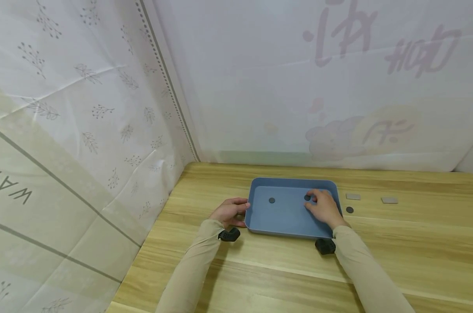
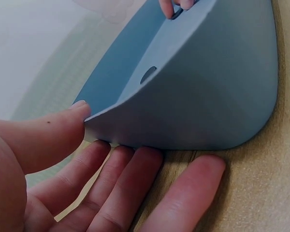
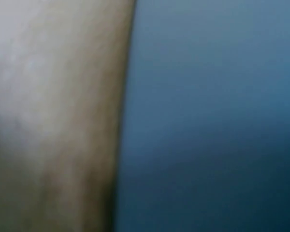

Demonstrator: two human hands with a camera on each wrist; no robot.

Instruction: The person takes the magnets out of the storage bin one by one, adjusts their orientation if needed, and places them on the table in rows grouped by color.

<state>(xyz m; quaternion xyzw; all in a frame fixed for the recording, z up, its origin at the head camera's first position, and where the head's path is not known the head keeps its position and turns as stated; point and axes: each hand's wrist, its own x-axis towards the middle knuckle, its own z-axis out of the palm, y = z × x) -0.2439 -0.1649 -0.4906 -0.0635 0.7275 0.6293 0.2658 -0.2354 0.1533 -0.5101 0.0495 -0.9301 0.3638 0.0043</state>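
A shallow blue tray (image 1: 283,217) lies on the wooden table. At its left end my left hand (image 1: 231,212) grips it, the thumb (image 2: 77,112) over the rim and the other fingers low along the outer wall. Inside the tray, towards the right, my right hand (image 1: 323,208) holds a small dark disc (image 1: 307,198) at the fingertips. A second dark disc (image 1: 272,200) lies on the tray floor, left of the middle; the left wrist view also shows this disc (image 2: 148,75). The right wrist view is blurred, with only skin and the blue tray (image 3: 212,96) showing.
Right of the tray, another dark disc (image 1: 349,209) lies on the table (image 1: 275,269). Near it are two small grey rectangular pieces, one nearer (image 1: 353,196) and one farther right (image 1: 389,200). Patterned curtains (image 1: 103,113) hang beside and behind the table.
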